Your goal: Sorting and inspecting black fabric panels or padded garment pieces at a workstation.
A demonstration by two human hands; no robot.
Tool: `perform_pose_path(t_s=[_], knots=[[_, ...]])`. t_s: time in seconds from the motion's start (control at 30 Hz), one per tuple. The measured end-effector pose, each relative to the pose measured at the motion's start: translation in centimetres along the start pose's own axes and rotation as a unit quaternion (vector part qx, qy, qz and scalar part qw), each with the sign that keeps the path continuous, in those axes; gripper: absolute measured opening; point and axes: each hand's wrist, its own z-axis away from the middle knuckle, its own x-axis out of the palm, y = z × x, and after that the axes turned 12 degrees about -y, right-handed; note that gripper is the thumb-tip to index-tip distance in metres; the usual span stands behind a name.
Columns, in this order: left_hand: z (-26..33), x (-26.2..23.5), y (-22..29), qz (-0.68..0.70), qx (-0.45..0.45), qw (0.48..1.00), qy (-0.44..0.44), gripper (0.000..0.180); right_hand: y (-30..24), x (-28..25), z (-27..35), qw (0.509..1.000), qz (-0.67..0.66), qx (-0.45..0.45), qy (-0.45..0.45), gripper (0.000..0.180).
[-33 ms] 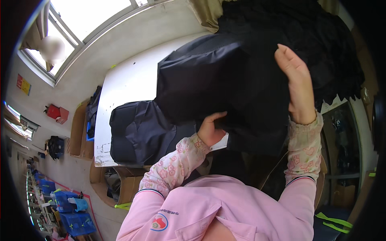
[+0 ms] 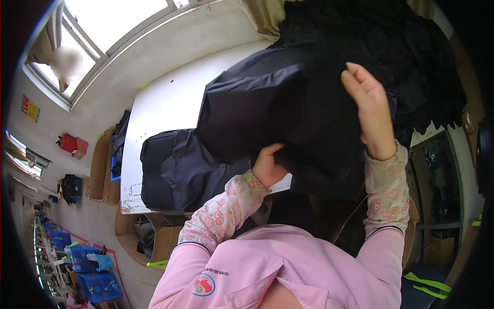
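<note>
A black garment (image 2: 247, 103) of smooth cloth is held up in front of me, partly over the table. My left hand (image 2: 268, 167) grips its lower edge, the thumb showing and the other fingers partly hidden by the cloth. Higher up and to the right, my right hand (image 2: 368, 103) is closed in a pinch at the garment's right side; the bit of cloth between the fingertips is hard to make out against the black. To the left, a folded black garment (image 2: 180, 172) lies flat on the white table (image 2: 159, 108).
A large heap of black cloth (image 2: 417, 67) is piled at the far right. Cardboard boxes (image 2: 170, 234) stand under the table's near left edge. Blue crates (image 2: 98, 286) line the floor at the lower left. A window (image 2: 123, 26) is in the far wall.
My right hand has moved a little left and downward, and the held garment has shifted and sagged with it. The left hand has barely moved.
</note>
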Motion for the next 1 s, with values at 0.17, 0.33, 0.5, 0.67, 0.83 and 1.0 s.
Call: perform_pose_path(t_s=[0.17,0.33,0.5,0.67,0.83,1.0], knots=[[1.7,0.5,2.6,-0.007,-0.005,0.964,-0.267,0.034,15.4,-6.1,1.3,0.962,0.258,0.058,-0.065,0.021],[6.7,2.6,8.9,-0.097,0.132,0.922,-0.352,0.095,21.1,-18.1,4.5,0.909,0.384,0.157,0.034,0.025],[9.4,-3.3,17.6,-0.577,0.171,0.797,0.055,0.041,6.6,-14.4,1.9,0.980,-0.120,0.156,-0.022,0.019],[5.4,-3.8,17.0,-0.324,0.178,0.929,0.037,0.030,-3.3,-6.5,-0.3,0.984,-0.157,0.043,-0.078,0.041],[0.3,-9.3,14.0,-0.224,0.033,0.970,0.086,0.026,-8.5,3.4,-4.5,0.963,-0.140,-0.020,-0.230,0.016],[-2.6,-8.0,0.3,-0.181,-0.132,0.975,0.011,0.027,-6.9,10.0,-9.8,0.936,-0.213,-0.073,-0.272,0.017]])
